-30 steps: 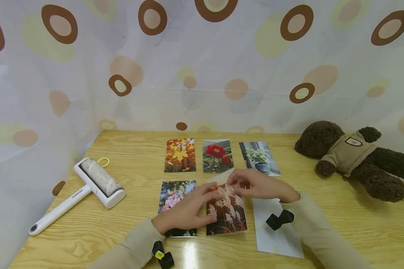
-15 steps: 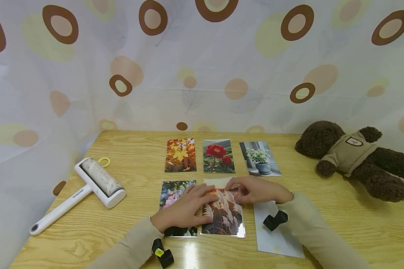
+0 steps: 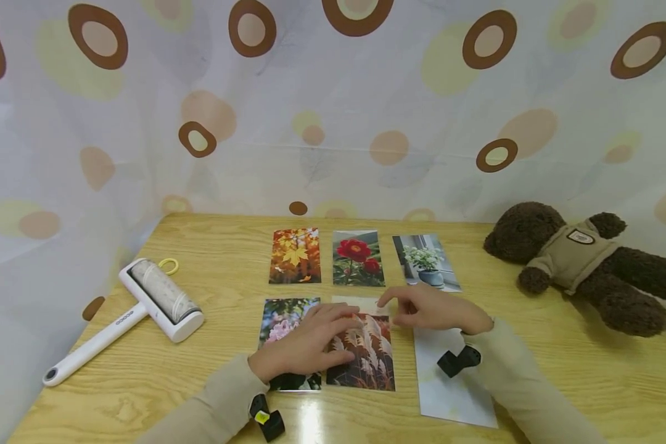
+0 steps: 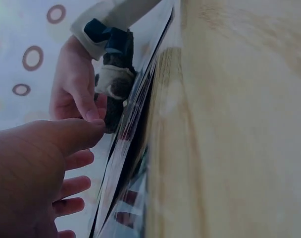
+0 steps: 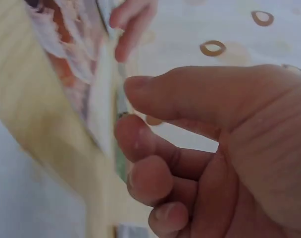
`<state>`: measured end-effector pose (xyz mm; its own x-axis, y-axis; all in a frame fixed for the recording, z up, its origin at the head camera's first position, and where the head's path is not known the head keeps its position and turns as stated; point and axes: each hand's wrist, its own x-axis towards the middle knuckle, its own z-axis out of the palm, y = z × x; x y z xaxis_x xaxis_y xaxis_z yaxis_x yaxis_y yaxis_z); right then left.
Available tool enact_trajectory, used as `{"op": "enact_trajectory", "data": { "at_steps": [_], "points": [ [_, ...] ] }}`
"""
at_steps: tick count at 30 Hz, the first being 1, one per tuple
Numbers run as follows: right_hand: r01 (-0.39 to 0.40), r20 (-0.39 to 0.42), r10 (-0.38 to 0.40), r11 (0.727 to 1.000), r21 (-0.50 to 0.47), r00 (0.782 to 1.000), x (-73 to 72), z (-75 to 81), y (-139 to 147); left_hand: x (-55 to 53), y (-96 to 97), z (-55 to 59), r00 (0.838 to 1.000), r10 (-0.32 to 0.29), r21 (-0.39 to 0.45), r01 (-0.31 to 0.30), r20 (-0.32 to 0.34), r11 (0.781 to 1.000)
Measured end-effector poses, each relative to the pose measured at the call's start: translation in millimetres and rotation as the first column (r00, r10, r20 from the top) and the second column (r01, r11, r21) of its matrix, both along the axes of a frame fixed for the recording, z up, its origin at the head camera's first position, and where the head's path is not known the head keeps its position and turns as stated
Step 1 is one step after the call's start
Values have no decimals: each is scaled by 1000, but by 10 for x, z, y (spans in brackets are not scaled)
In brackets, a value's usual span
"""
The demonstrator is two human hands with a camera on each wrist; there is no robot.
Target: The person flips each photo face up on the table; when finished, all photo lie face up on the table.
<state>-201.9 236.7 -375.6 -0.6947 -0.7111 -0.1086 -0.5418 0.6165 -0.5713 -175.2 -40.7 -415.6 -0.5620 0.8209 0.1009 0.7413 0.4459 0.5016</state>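
In the head view a photo card of feathery grass plumes [image 3: 372, 364] lies on the table, with a pale strip [image 3: 361, 302] showing beyond its top edge. My left hand [image 3: 311, 342] rests across the card's left side, fingers spread. That same hand partly covers a pink-flower photo card [image 3: 288, 308]. My right hand [image 3: 433, 308] is by the top right corner of the grass card, fingers loosely bent. In the right wrist view its thumb and index fingertip [image 5: 133, 134] stand apart with nothing between them. A white sheet [image 3: 449, 388] lies under the right wrist.
Behind the hands lie a maple-leaf card [image 3: 295, 256], a red-flower card [image 3: 358, 258] and a potted-plant card [image 3: 427, 262]. A white lint roller [image 3: 161, 299] with a yellow ring [image 3: 169, 266] is at left. A brown teddy bear [image 3: 577, 259] lies at right.
The grass card has shifted left and turned slightly, and it now lies flatter. My right hand has let go of its top edge and moved slightly right. The left hand stays on the card.
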Motion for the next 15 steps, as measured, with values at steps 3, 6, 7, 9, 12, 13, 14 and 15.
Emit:
{"op": "enact_trajectory", "data": {
  "at_steps": [3, 6, 7, 9, 12, 13, 14, 15],
  "points": [
    [7, -27, -8, 999, -31, 1000, 8, 92, 109, 35, 94, 39, 999, -31, 21, 31, -12, 999],
    [17, -36, -18, 999, -29, 999, 14, 169, 240, 67, 220, 86, 998, -60, 11, 60, -1, 998],
    [21, -37, -22, 1000, -20, 999, 13, 187, 283, 76, 268, 100, 998, -70, 0, 70, 2, 998],
    [37, -24, -36, 999, 20, 999, 12, 214, 366, 94, 365, 128, 995, -94, -27, 95, 7, 995],
    [67, 22, -70, 993, 101, 997, 11, 236, 462, 126, 510, 157, 990, -138, -85, 138, 1, 987],
    [67, 20, -70, 989, 130, 997, 12, 239, 483, 139, 559, 164, 988, -154, -107, 153, -5, 982],
    [72, 28, -78, 984, 160, 997, 14, 243, 497, 154, 611, 171, 985, -170, -126, 167, -15, 978],
    [79, 30, -86, 979, 189, 996, 17, 244, 505, 169, 666, 177, 982, -186, -147, 180, -23, 973]
  ]
}}
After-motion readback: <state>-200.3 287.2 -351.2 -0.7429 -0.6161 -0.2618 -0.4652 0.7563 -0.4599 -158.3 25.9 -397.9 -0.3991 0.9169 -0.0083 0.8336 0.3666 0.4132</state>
